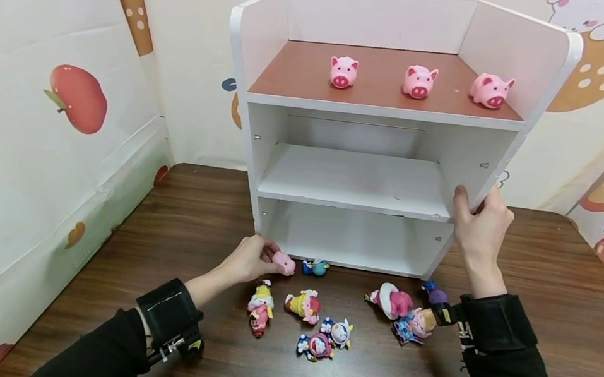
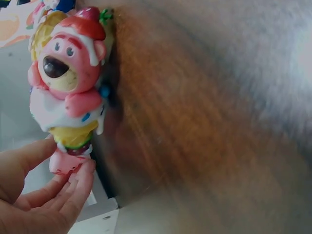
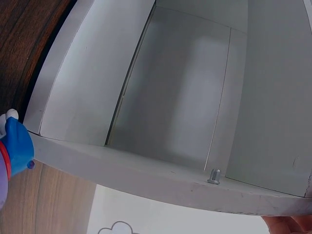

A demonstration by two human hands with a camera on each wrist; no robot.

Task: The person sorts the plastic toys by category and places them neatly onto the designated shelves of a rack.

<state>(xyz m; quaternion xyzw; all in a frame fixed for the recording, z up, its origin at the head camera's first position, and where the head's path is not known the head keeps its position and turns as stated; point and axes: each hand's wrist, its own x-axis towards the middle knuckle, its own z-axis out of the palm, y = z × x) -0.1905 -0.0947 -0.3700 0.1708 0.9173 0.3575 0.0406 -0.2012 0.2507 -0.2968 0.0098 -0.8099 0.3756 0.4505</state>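
Between thumb and fingers, my left hand (image 1: 254, 260) pinches a small pink pig figurine (image 1: 284, 263) just above the table, near the shelf's lower left front corner. The left wrist view shows that pig (image 2: 68, 162) partly behind a pink bear figurine (image 2: 68, 63). My right hand (image 1: 482, 228) grips the right side panel of a white shelf unit (image 1: 360, 180); only a bit of its fingers (image 3: 290, 224) shows in the right wrist view. On the brown top board stand three pink pigs, left (image 1: 343, 72), middle (image 1: 420, 82) and right (image 1: 490, 91).
Toy figurines lie before the shelf: a blue one (image 1: 316, 267), a yellow one (image 1: 304, 305), a pink-and-white one (image 1: 391, 300), a round-bellied pair (image 1: 324, 341) and others by the right wrist. The wooden table (image 1: 184, 211) meets patterned sheets (image 1: 71, 24) behind and left.
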